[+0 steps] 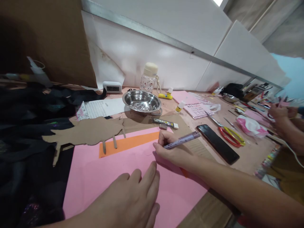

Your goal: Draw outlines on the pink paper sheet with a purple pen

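A large pink sheet lies in front of me, with an orange paper strip across its upper part. My left hand rests on the sheet, fingers spread and holding nothing. Farther up and to the right, my right hand is closed around a purple pen; the pen's tip is hidden behind the fingers. A cut cardboard shape with thin legs overlaps the left end of the strip. An eraser sits just above my right hand, beside a pencil-lead case.
Behind the sheet stand a metal bowl, a bottle and a small clock. A black phone and red-yellow pliers lie to the right. Black cloth covers the left. Another person's hands show at far right.
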`<state>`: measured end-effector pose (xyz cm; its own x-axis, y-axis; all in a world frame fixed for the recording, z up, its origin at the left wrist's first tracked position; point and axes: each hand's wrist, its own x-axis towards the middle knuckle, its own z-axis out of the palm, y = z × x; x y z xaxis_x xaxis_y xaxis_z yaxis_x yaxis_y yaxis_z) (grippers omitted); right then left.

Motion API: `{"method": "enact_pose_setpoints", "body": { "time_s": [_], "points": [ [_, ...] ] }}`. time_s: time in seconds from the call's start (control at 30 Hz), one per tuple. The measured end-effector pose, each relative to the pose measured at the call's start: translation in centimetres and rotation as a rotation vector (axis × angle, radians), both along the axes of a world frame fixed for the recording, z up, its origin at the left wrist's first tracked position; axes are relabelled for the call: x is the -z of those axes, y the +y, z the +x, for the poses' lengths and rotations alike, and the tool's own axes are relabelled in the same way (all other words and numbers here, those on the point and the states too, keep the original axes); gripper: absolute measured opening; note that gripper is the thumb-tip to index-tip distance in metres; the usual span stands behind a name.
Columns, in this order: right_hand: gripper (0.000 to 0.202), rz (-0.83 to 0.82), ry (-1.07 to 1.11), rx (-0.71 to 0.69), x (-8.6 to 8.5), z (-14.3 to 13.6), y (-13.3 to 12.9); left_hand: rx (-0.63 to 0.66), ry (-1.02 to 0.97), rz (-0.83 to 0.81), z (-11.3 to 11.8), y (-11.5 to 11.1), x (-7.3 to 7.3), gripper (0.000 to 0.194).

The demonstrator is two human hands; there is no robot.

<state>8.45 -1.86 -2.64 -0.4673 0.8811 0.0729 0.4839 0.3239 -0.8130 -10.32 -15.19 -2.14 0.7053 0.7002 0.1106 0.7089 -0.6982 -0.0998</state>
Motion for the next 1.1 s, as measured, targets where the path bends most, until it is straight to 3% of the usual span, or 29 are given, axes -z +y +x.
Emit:
{"method": "enact_pose_setpoints", "body": {
  "time_s": [0.53, 0.77, 1.1],
  "points": [
    [0.032, -0.081, -0.055, 0.024, -0.50, -0.27, -0.55, -0.007, -0.011, 0.028, 0.03, -0.23, 0.19, 0.050],
    [0.030, 0.046, -0.076, 0.028, -0.23, -0.22, -0.08, -0.013, -0.008, 0.044, -0.07, -0.35, 0.42, 0.051],
    [0.032, -0.119, -0.017, 0.011, -0.33, -0.28, -0.54, -0.007, -0.012, 0.064, 0.05, -0.12, 0.67, 0.053]
  ]
}}
